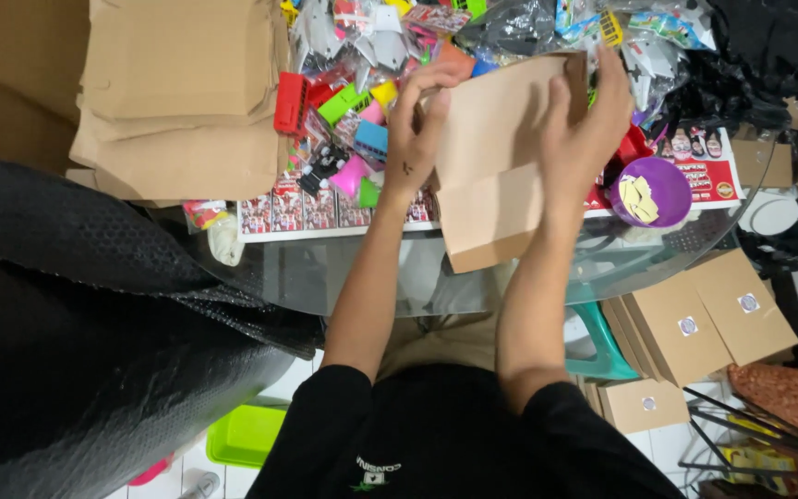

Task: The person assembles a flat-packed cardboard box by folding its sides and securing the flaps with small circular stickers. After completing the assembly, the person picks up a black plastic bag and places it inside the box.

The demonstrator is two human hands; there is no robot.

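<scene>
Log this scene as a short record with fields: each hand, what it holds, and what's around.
left hand: grips left edge of the cardboard piece
right hand: grips its top right edge
cardboard piece: brown, folded, held above the glass table
behind: pile of toys
right: purple bowl
left: flat cardboard stack
floor right: sealed boxes

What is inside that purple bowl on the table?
The purple bowl holds a few pale yellow pieces. Their kind is unclear, and the bowl's left rim is hidden behind the right hand.

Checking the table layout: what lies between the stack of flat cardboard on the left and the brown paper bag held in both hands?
In the head view, a heap of small colourful plastic toys lies between the flat cardboard stack and the brown paper bag.
</scene>
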